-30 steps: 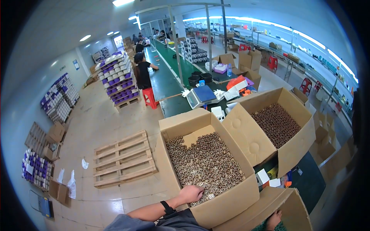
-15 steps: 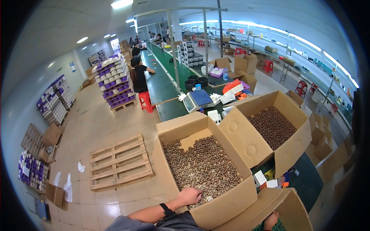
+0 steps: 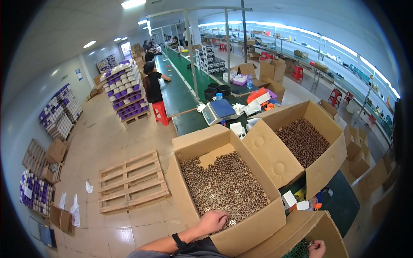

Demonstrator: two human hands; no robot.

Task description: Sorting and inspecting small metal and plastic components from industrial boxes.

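My left hand [image 3: 214, 220] is inside the near edge of an open cardboard box [image 3: 251, 231]. Its fingers are bent together, with the tips down at a layer of small brown and silvery parts [image 3: 223, 180]; whether one is pinched is too small to see. At the lower right my right hand [image 3: 317, 248] is over a second open box [image 3: 286, 234] with a dark green mesh-like mass [image 3: 297, 250] inside. Its fingers are closed, and a tiny shiny bit shows at the fingertips, too small to name.
Another carton [image 3: 329, 170] with small dark brown parts stands to the right. Beyond the boxes, a scale [image 3: 219, 109] sits on a long green workbench [image 3: 183, 92]. A wooden pallet [image 3: 133, 182] lies on the floor at left. A person [image 3: 152, 84] sits by the bench.
My right hand has risen from low in the green-filled box and moved right, its fingers now drawn together. My left hand has shifted slightly, still at the brown parts.
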